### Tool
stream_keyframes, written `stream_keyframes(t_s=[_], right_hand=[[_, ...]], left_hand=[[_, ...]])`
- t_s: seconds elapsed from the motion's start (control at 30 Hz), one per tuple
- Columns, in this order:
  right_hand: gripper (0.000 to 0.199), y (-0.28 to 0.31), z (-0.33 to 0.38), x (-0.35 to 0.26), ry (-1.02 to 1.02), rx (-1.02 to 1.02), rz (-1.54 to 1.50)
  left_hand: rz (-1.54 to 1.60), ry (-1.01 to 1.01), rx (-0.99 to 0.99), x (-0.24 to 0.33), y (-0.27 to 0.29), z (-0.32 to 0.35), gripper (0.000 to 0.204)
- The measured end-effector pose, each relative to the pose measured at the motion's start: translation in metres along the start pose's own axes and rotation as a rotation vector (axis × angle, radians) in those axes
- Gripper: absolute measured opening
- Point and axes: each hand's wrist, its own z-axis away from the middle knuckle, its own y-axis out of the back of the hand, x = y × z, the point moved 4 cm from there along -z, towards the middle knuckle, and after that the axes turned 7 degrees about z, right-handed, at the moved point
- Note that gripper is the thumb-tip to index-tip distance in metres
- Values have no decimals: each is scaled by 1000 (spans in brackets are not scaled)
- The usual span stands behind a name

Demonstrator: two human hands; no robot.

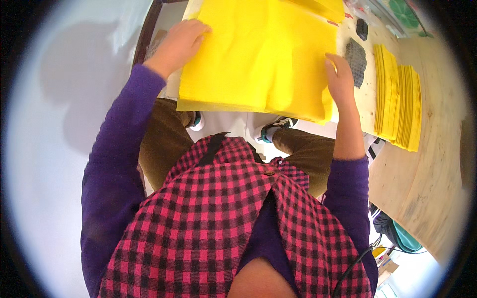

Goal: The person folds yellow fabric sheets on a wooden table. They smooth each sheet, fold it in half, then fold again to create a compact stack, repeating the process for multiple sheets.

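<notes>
A large yellow fabric sheet [258, 59] lies in front of me, with faint folds and its near edge hanging slightly over the table's front edge. At its upper left side is my left hand [184, 42], fingers loosely bent and slightly apart, the tips resting on the sheet's border. My right hand [341, 79] is beside the right border. Its thumb and forefinger are apart, the tips at the cloth, and the other fingers are partly hidden. Neither hand shows a clear grip.
Right of the sheet, a grey textured pad [356, 62] and a small black object [361, 30] lie on the wooden table [366, 107]. Folded yellow fabric stacks [397, 99] stand farther right. Another yellow piece [318, 7] is at the far edge. A wooden board [412, 193] extends at lower right.
</notes>
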Motion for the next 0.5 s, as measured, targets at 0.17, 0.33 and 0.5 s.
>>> stream_keyframes(t_s=[0.17,0.33,0.5], right_hand=[[24,-7,37,-2,83,-10,-15],[25,-15,-17,10,-5,13,43],[26,2,15,5,56,0,-35]], left_hand=[[80,-53,26,24,-10,33,20],[19,13,1,16,-7,-3,21],[13,-150,122,31,4,26,21]])
